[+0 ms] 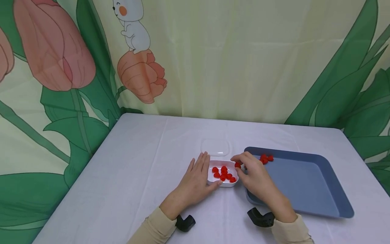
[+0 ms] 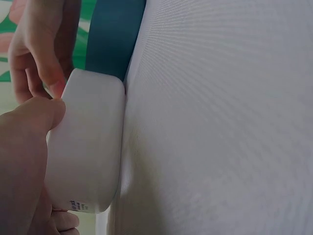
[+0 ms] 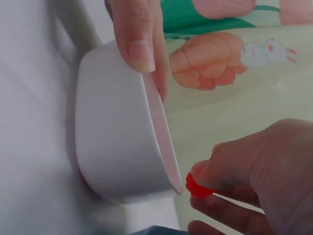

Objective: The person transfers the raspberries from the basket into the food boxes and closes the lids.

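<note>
A small white box (image 1: 228, 185) stands on the table with several red raspberries (image 1: 223, 171) inside. My left hand (image 1: 195, 179) holds it at the left, with the thumb over its near rim and the fingers along its left side. The left wrist view shows that thumb bent onto the rim of the box (image 2: 90, 142). Just off the right rim, my right hand (image 1: 257, 174) pinches one bumpy red raspberry (image 3: 198, 187) between thumb and fingers. In the head view, this held raspberry (image 1: 237, 165) is close above the box's right edge.
To the right lies a blue-grey tray (image 1: 298, 183), its left edge near the box. A few raspberries (image 1: 264, 159) sit in its far left corner. Behind the box is a clear lid (image 1: 215, 147). A printed curtain (image 1: 228, 67) hangs beyond the table.
</note>
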Motion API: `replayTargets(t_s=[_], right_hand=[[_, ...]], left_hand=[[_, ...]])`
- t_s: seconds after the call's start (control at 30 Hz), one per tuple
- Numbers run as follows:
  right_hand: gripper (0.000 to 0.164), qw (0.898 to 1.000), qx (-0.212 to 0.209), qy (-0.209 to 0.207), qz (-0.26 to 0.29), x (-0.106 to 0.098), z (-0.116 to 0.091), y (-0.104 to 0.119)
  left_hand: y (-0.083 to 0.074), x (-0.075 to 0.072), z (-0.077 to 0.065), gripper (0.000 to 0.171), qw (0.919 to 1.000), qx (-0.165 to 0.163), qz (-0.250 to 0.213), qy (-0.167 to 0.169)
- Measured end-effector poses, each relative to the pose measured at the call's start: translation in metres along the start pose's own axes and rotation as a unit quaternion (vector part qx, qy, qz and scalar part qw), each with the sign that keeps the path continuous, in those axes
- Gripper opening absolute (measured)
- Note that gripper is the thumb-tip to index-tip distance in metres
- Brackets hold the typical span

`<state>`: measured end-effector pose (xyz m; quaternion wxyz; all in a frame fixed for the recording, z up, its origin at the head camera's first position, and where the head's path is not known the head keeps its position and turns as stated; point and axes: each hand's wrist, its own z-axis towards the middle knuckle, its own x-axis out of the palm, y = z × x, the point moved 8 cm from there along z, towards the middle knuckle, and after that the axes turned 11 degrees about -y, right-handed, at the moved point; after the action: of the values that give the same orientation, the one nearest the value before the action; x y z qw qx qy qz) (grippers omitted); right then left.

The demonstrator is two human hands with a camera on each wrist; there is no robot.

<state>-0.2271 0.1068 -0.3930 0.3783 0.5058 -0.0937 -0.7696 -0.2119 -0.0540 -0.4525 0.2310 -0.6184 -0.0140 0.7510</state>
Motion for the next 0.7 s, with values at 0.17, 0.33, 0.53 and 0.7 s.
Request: replayTargets(t_s=[0.17,0.33,0.53,0.7], right_hand=[[0.04,1.0,-0.002,0.0,0.003,0.004,-0.001,0.004],[0.041,1.0,-0.004,0.001,0.002,0.008,-0.003,0.006],[0.041,1.0,-0.018,-0.007,0.0,0.01,-0.003,0.009],[0.04,0.999,-0.039,-0.012,0.0,0.012,-0.002,0.012]], left_hand=[[-0.001,-0.001,0.001,0.095,1.0,0.001,0.003,-0.003],[0.0,0.001,0.0,0.095,1.0,-0.002,0.004,0.004],[0.0,0.0,-0.002,0.095,1.0,-0.003,-0.001,0.006],[-0.001,-0.003,-0.002,0.094,1.0,0.005,0.003,-0.003]])
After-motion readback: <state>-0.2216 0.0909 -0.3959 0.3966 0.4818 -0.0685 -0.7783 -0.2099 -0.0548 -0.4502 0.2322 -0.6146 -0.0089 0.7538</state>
